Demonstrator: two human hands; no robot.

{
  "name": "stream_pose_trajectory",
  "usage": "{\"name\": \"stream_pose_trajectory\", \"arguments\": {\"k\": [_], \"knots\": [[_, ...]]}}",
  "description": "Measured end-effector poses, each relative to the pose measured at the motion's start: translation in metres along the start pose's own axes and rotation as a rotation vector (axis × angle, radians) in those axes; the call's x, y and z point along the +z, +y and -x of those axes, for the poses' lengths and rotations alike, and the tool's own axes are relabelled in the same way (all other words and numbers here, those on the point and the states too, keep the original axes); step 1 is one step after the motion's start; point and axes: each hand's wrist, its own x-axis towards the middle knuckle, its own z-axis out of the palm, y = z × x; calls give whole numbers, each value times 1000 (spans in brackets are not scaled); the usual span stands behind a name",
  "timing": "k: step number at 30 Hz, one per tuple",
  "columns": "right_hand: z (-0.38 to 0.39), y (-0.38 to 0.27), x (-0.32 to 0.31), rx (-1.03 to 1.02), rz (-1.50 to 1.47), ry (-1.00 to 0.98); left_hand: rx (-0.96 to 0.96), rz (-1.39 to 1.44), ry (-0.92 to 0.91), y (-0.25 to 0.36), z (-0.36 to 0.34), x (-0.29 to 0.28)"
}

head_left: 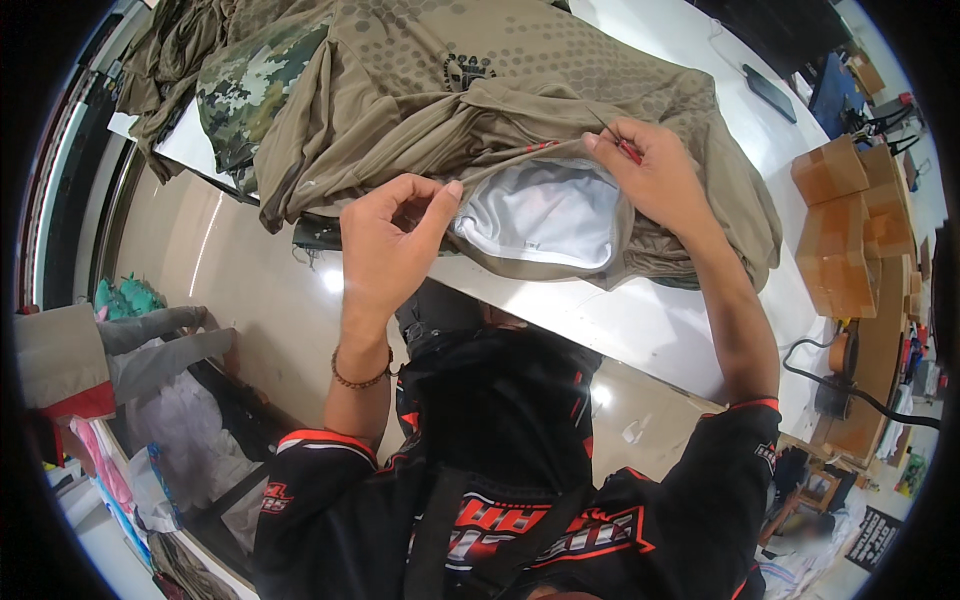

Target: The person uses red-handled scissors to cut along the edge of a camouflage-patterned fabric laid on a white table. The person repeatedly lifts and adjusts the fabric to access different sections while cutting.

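A khaki garment with a hexagon print (520, 45) lies bunched on the white table (690, 350), a camouflage piece (235, 90) at its left. Its folded-back opening shows a white inside (540, 215). My left hand (395, 230) pinches the opening's edge at the left, thumb and index close together. My right hand (655, 175) is closed on small red-handled thread snips (630, 150), their thin blades pointing up-left, with thumb at the fabric's upper edge on the right. A short red mark shows on the fabric between my hands.
A phone (768, 92) lies at the back right. Cardboard boxes (830, 240) and a black cable (880, 405) are on the right. At lower left, another person's grey-clad legs (160, 360) show beside piled fabrics (190, 430). More khaki garments (160, 60) hang over the far left edge.
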Motion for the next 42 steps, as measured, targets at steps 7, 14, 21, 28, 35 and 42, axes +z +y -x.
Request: {"name": "stream_pose_trajectory", "arguments": {"k": [7, 14, 21, 28, 35, 42], "knots": [[8, -14, -14, -77, 15, -129, 39, 50, -59, 2, 8, 0], [43, -19, -52, -354, 247, -584, 135, 150, -187, -17, 12, -3], [46, -10, -64, -228, 190, -458, -101, 502, -246, 1, -6, -3], [-2, 13, -67, -89, 119, -65, -186, 927, -5, 10, -57, 9], [-7, 23, -38, 7, 334, 149, 407, 176, 38, 7, -35, 24], [30, -25, -46, -13, 256, 173, 551, -376, -268, 16, -16, 15]]}}
